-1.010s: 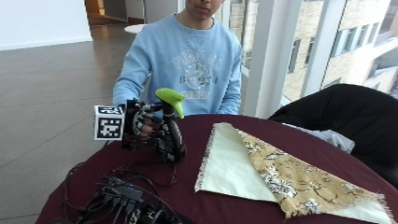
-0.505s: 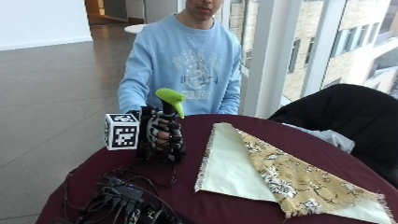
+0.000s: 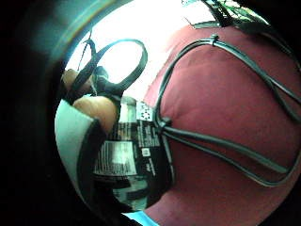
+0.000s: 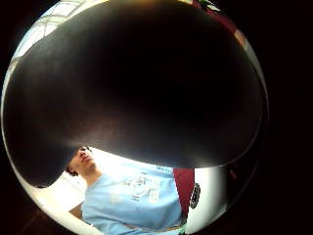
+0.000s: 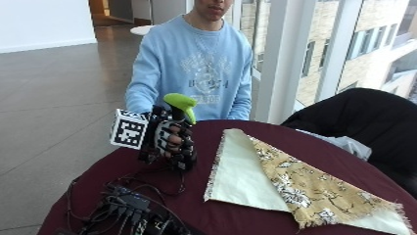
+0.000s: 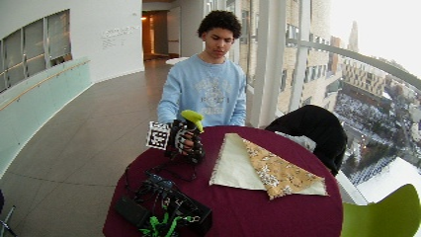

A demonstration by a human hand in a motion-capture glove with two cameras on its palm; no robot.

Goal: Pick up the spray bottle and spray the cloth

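Upright, the spray bottle point(image 5: 180, 128) is gripped by the gloved right hand point(image 5: 171, 142), fingers curled round its dark body, beside the cloth point(image 5: 287, 183) on the table point(image 5: 215, 215). Barcode and unreadable label print point(image 3: 124, 160) are shown only by the little-finger palm view.

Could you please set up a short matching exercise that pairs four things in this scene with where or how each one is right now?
Things:
1. spray bottle
2. cloth
3. right hand
4. table

States:
A. spread flat, one corner folded over
B. covered in dark red
C. upright in a grip, green head on top
D. gloved in black, fingers curled round a dark body

Pairs: 1-C, 2-A, 3-D, 4-B
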